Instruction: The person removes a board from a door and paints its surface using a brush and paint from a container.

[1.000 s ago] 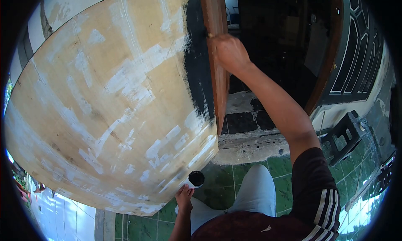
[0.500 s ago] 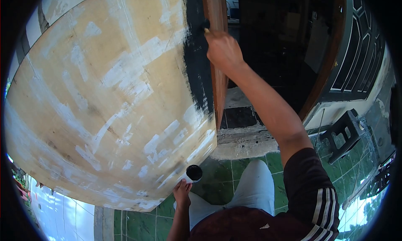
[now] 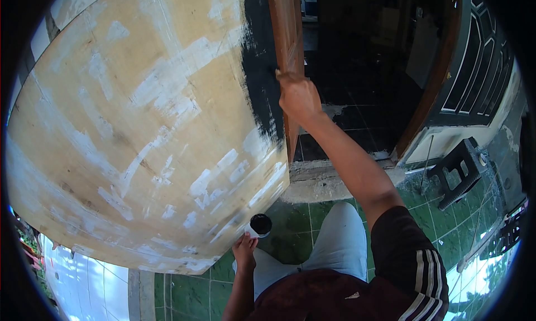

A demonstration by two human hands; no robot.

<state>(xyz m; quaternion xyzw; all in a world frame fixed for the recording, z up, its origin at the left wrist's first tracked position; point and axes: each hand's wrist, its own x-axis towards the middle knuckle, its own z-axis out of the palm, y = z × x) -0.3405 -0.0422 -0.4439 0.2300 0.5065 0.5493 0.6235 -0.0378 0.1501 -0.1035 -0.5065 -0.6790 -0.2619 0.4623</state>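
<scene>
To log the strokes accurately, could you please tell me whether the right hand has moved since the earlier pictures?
Yes: the right hand has moved down, closer to the lower end of the black strip on the panel.

A large pale board (image 3: pixel 151 120), patched with white, bears a black painted strip (image 3: pixel 258 64) along its right edge, next to a brown wooden frame (image 3: pixel 287 28). The right hand (image 3: pixel 300 97), closed on a tan handle (image 3: pixel 278 73), is at this strip. The left hand (image 3: pixel 244 250) holds a white cup (image 3: pixel 262 235) of black paint (image 3: pixel 261 223). The right sleeve (image 3: pixel 410 248) carries 3 pale stripes; a dark stool (image 3: pixel 474 163) occupies green tiles (image 3: pixel 441 218).
</scene>
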